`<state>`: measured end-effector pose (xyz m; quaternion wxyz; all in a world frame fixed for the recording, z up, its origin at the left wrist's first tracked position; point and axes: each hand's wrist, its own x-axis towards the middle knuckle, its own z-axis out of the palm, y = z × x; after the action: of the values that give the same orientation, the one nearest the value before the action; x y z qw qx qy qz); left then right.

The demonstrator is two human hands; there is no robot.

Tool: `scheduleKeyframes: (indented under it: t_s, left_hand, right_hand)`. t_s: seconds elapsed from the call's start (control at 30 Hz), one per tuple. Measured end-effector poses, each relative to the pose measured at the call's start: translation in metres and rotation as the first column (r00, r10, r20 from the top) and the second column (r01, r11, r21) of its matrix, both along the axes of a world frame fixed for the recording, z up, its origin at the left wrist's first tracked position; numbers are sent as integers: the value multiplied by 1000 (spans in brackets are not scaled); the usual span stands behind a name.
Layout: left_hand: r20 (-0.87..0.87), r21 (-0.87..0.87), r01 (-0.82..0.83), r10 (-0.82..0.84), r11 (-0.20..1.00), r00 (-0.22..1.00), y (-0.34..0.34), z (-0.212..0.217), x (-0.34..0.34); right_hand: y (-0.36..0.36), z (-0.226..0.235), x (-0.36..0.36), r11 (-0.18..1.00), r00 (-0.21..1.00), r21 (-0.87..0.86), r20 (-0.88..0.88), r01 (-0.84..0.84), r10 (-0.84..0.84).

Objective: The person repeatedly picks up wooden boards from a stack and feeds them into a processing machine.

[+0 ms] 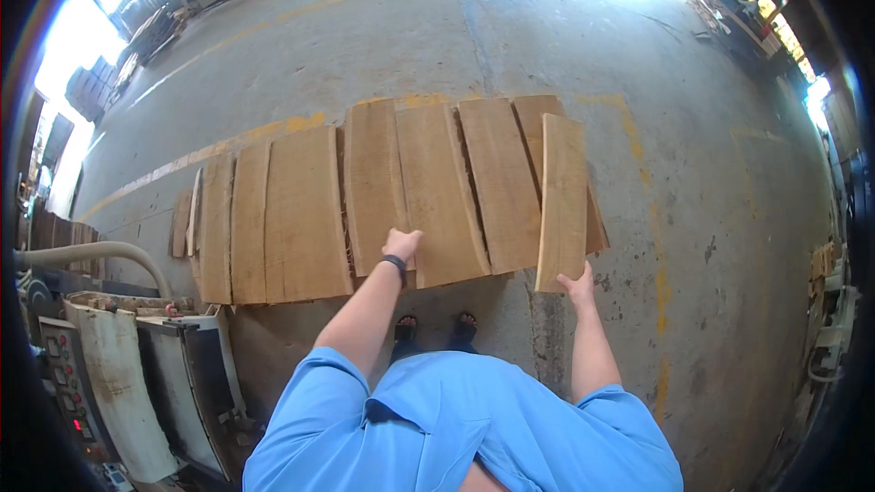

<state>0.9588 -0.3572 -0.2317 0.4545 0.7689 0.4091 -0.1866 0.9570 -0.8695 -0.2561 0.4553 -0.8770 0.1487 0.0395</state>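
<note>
Several light wooden boards (301,214) lie side by side on the concrete floor in front of me. My left hand (401,244) rests on the near end of a middle board (437,196), fingers curled over its edge. My right hand (579,287) holds the near end of a narrower board (562,200), which lies across the top of the rightmost boards. A dark band circles my left wrist. My blue sleeves and my feet show below.
A woodworking machine (137,374) with a button panel and a pale duct hose (100,253) stands at the lower left. Yellow floor lines (228,148) run behind the boards. Stacked timber (91,91) lies far left; more clutter lines the right wall.
</note>
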Motion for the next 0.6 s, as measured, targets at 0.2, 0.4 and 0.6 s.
scheduleKeyframes:
  t_s: [0.2,0.4,0.6]
  left_hand:
    - [81,298,363,-403,883,912,-118,71,9]
    - [332,-272,421,-326,865,885,-124,0,-30]
    - [162,-849,182,-84,495,983,-159,64,-1]
  right_hand:
    - [-8,15,-18,974,993,211,-103,81,-60]
    - [45,61,-18,831,948,554,-290,56,129]
    - [108,75,-66,794,953,597,-291,113,84]
